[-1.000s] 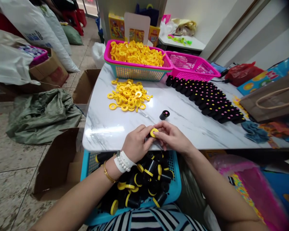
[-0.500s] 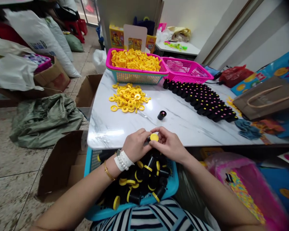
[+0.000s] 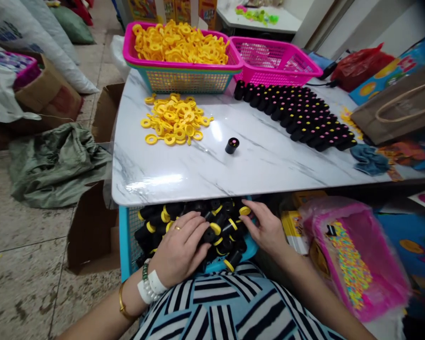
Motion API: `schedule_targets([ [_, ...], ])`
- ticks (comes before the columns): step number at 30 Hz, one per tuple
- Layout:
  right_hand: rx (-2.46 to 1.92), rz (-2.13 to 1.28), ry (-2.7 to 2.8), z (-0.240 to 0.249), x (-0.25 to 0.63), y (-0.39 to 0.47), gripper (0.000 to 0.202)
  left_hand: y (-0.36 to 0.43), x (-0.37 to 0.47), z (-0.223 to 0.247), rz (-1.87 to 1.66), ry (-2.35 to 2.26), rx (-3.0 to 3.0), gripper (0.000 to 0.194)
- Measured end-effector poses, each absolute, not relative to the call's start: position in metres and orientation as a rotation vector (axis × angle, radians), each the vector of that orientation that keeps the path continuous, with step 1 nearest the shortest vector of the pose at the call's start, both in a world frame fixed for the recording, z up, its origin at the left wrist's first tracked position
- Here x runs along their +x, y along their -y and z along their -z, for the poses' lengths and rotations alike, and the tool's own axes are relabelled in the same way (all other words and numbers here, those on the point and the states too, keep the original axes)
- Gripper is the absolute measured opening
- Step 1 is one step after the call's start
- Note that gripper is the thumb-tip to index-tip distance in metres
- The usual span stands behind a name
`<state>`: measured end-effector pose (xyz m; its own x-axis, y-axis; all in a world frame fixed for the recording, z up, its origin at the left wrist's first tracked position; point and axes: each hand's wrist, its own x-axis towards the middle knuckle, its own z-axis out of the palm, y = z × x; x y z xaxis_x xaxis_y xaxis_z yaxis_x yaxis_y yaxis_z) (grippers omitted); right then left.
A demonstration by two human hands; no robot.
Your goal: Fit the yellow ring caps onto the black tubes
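Black cylinders (image 3: 235, 257) are partly hidden by parted hands (image 3: 182, 248) (image 3: 269, 231); I cannot tell either's grip

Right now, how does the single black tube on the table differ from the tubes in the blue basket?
The single tube stands upright; the basket tubes lie jumbled. The single tube shows a pink dot at the top; many basket tubes show yellow ends. Both are black.

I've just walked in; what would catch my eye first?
Probably the bright yellow ring-shaped pieces heaped in the pink-rimmed basket on the marbled table, with a smaller pile in front. To the right, black cylinders with pink or yellow dots stand in tight rows. Below, the left hand and right hand are over a blue basket of yellow-ended cylinders.
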<state>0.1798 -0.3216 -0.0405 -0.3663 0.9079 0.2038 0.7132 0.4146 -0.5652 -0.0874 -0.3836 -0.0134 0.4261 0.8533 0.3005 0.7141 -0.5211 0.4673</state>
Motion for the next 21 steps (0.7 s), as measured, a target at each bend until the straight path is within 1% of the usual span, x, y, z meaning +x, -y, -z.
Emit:
schedule_targets([
  [1, -1.386, -0.498, 2.161, 0.042, 0.177, 0.321, 0.037, 0.386, -0.086, 0.013, -0.795, -1.408, 2.381, 0.045],
  [4, -1.391, -0.404, 2.078, 0.042, 0.174, 0.319, 0.038, 0.392, -0.088, 0.011, -0.9, -1.539, 2.285, 0.059],
  [6, -1.469, -0.38, 2.002, 0.044, 0.178, 0.317, 0.041, 0.397, -0.097, 0.009, -0.933, -1.668, 2.233, 0.065],
  [7, -1.541, -0.424, 1.963, 0.046, 0.181, 0.317, 0.044, 0.401, -0.104, 0.009, -0.937, -1.765, 2.207, 0.067],
  [9, -1.678, -0.66, 1.913, 0.05, 0.186, 0.319, 0.047, 0.409, -0.123, 0.01, -0.915, -2.019, 2.156, 0.069],
  [11, -1.72, -0.96, 1.908, 0.055, 0.188, 0.324, 0.045, 0.418, -0.144, 0.015, -0.853, -2.309, 2.037, 0.072],
  [13, -1.699, -1.12, 1.921, 0.058, 0.184, 0.331, 0.043, 0.429, -0.162, 0.023, -0.768, -2.486, 1.861, 0.076],
  [16, -1.672, -1.114, 1.921, 0.057, 0.176, 0.341, 0.04, 0.447, -0.178, 0.033, -0.63, -2.516, 1.655, 0.074],
  [18, -1.67, -1.084, 1.921, 0.05, 0.173, 0.345, 0.038, 0.459, -0.181, 0.037, -0.534, -2.523, 1.605, 0.071],
  [21, -1.66, -1.107, 1.963, 0.036, 0.174, 0.352, 0.035, 0.48, -0.182, 0.037, -0.375, -2.525, 1.586, 0.071],
])
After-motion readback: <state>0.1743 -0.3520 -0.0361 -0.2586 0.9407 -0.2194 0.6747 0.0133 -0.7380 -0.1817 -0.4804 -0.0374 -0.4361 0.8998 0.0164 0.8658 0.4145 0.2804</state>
